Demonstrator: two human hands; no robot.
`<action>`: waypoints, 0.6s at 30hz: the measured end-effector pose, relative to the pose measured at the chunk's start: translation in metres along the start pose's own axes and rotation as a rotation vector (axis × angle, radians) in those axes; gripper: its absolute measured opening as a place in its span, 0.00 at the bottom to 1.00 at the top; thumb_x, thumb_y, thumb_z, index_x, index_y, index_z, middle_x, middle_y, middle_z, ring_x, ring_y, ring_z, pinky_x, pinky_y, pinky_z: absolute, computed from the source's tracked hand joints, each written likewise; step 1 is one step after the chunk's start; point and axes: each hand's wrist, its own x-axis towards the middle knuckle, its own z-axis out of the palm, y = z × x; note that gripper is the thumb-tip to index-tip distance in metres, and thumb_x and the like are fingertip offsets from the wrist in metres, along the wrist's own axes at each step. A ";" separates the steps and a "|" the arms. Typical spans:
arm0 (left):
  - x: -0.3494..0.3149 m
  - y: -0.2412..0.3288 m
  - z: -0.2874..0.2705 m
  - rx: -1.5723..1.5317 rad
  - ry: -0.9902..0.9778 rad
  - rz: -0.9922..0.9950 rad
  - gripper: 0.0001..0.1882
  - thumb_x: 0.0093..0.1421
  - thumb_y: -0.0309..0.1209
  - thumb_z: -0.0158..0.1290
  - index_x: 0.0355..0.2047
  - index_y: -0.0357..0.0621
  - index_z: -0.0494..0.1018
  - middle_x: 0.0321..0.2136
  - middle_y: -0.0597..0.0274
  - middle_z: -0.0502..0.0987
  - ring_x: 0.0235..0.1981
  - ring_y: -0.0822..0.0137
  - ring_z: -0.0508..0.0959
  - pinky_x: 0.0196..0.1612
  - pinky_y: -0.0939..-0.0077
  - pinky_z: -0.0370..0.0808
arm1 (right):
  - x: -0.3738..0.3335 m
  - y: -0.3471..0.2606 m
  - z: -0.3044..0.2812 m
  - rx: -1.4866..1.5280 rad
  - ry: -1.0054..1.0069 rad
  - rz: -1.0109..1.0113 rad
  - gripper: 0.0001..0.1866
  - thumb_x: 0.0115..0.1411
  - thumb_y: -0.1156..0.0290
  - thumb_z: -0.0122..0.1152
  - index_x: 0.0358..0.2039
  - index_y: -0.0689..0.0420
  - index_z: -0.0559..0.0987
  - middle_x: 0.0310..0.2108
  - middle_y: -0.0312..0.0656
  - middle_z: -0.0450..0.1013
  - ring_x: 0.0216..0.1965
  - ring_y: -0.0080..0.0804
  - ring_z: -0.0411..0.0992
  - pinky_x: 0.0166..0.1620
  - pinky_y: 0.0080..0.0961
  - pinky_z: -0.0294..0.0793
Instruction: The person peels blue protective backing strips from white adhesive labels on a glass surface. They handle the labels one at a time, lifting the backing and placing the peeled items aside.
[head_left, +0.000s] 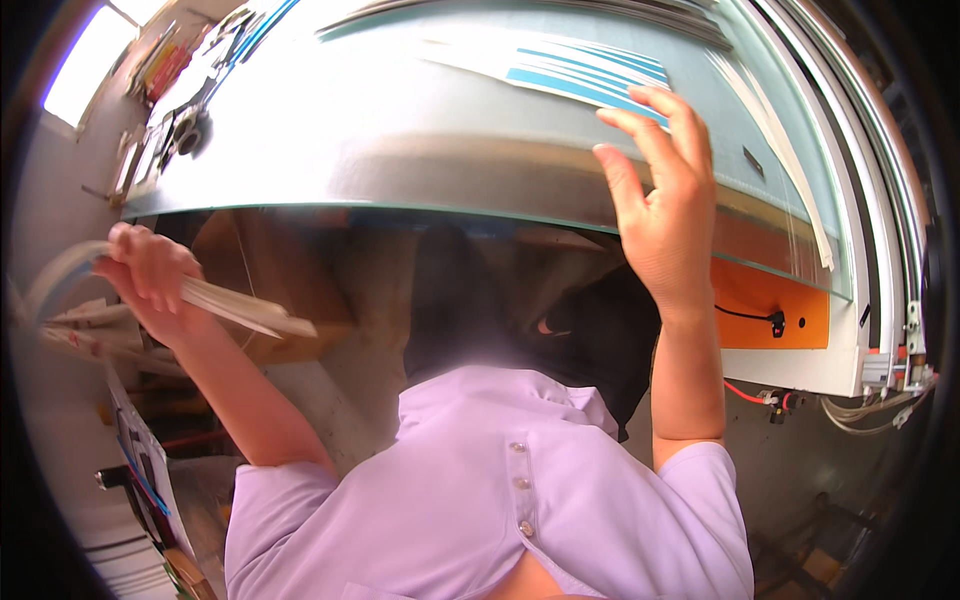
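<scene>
My left hand is closed around a bundle of thin off-white strips, held off the table's near left edge. The strips bend out past both sides of the fist, and the far-left end is blurred. My right hand is raised over the right part of the glass-topped table, fingers apart and slightly curled, holding nothing. Just beyond its fingertips lies a sheet with blue and white stripes. Whether the fingertips touch that sheet I cannot tell.
Long white strips and a small dark piece lie at the table's right. Dark strips lie along the far side. Below the right corner are an orange panel with a black cable, and a red hose.
</scene>
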 end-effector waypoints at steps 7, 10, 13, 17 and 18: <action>-0.053 -0.108 0.008 0.816 0.359 -0.881 0.23 0.76 0.51 0.53 0.37 0.41 0.73 0.15 0.68 0.67 0.12 0.78 0.62 0.15 0.81 0.58 | -0.013 0.010 0.003 0.003 0.036 0.051 0.18 0.59 0.76 0.71 0.50 0.57 0.83 0.57 0.48 0.72 0.61 0.50 0.70 0.63 0.45 0.68; -0.018 -0.112 0.036 1.177 0.185 -0.856 0.19 0.76 0.43 0.52 0.34 0.40 0.74 0.15 0.67 0.70 0.12 0.78 0.65 0.15 0.80 0.59 | -0.006 0.012 -0.001 0.019 0.203 0.004 0.20 0.63 0.76 0.66 0.56 0.57 0.80 0.60 0.51 0.69 0.62 0.51 0.68 0.64 0.44 0.66; 0.017 -0.128 0.051 1.416 0.033 -0.807 0.16 0.76 0.39 0.52 0.35 0.40 0.75 0.16 0.69 0.70 0.13 0.79 0.66 0.17 0.80 0.62 | -0.001 0.013 -0.012 -0.058 0.444 -0.127 0.23 0.69 0.74 0.60 0.63 0.63 0.74 0.64 0.57 0.66 0.64 0.55 0.65 0.65 0.44 0.64; 0.052 -0.149 0.062 1.597 -0.306 -0.623 0.14 0.74 0.39 0.56 0.35 0.41 0.76 0.17 0.69 0.70 0.17 0.77 0.67 0.21 0.77 0.66 | 0.002 0.013 -0.020 -0.121 0.375 -0.257 0.36 0.61 0.63 0.73 0.68 0.57 0.71 0.68 0.53 0.64 0.68 0.56 0.62 0.68 0.49 0.60; 0.061 -0.154 0.058 1.601 -0.407 -0.557 0.15 0.74 0.39 0.57 0.35 0.41 0.76 0.17 0.68 0.70 0.17 0.76 0.66 0.21 0.75 0.66 | -0.001 0.008 -0.019 -0.245 0.244 -0.211 0.38 0.59 0.63 0.75 0.68 0.55 0.72 0.69 0.51 0.64 0.69 0.56 0.62 0.69 0.51 0.59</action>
